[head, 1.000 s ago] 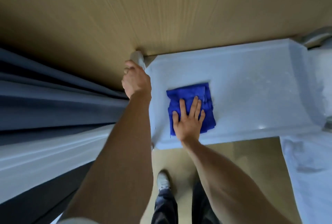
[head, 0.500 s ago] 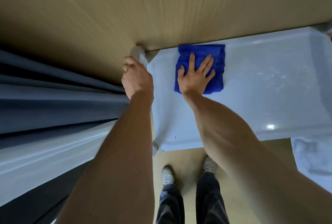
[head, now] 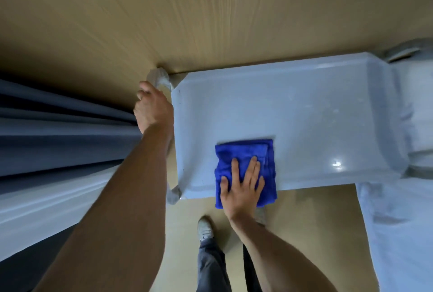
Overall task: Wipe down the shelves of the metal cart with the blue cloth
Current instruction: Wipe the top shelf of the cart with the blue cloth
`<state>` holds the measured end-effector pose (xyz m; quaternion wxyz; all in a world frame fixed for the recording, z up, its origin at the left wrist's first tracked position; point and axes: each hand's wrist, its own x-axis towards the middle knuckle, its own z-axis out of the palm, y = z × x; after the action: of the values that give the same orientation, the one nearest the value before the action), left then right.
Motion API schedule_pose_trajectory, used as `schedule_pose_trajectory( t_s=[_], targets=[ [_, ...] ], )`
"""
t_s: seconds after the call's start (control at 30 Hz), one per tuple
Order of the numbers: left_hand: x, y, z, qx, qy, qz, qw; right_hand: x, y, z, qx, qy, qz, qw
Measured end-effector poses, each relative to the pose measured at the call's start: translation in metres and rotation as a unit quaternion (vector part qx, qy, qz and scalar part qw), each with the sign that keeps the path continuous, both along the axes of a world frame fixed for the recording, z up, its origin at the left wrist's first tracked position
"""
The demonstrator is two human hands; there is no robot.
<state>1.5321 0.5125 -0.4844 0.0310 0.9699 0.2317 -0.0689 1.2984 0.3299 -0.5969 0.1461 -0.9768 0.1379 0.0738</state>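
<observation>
Since the frame half a second earlier, the folded blue microfibre cloth (head: 246,169) has travelled from the far edge of the shelf, against the wall, back to the near edge, carried under the right hand (head: 241,188). The left hand (head: 152,106) has not changed its station.

The beige wood-grain wall (head: 210,10) fills the upper view. Grey-blue pleated curtains (head: 58,127) hang at the left. The top shelf of the pale grey metal cart (head: 304,108) sits against the wall, its rim raised on all sides. A white fabric-covered surface (head: 398,233) lies at the right; its nature cannot be told.

The cloth lies on the near left part of the shelf, its lower portion overhanging the near rim. The right hand presses on it with fingers (head: 235,169) straight and slightly spread, grasping nothing. The left hand is clenched round the cart's rounded metal corner handle (head: 159,78), steadying the cart.

Judged risks from here:
- The cloth overhangs the rim. A further pull toward the person would probably drag it off the shelf, since flat fingers only press and do not grip.
- The right portion of the shelf shows faint specks; short strokes could leave that area unwiped.
- If the left hand lets go, wiping pressure may shift the cart.
</observation>
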Motion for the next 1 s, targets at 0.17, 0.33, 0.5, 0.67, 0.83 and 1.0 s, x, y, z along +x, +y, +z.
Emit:
schedule_pose_trajectory(
  t_s=[0.17,0.33,0.5,0.67,0.83,1.0],
  targets=[
    [0.001,-0.001,-0.003,0.0,0.004,0.001,1.0,0.041,-0.029,-0.012,-0.032,0.02,0.095,0.995],
    [0.005,0.002,-0.007,0.014,0.009,0.009,1.0,0.198,-0.021,-0.031,-0.03,-0.048,0.058,0.997],
    [0.005,0.005,-0.016,0.038,0.011,0.009,0.999,0.289,0.006,-0.03,-0.018,-0.031,0.004,0.999],
    [0.003,0.005,-0.018,0.035,0.004,0.003,0.999,0.249,0.008,-0.028,-0.018,-0.06,0.019,0.998],
    [0.003,0.006,-0.016,0.013,-0.013,-0.001,1.0,0.175,0.032,-0.021,-0.013,-0.071,0.167,0.983],
    [0.007,0.01,-0.018,0.011,0.004,0.016,1.0,0.238,0.076,-0.022,-0.006,-0.04,0.233,0.972]
  ],
)
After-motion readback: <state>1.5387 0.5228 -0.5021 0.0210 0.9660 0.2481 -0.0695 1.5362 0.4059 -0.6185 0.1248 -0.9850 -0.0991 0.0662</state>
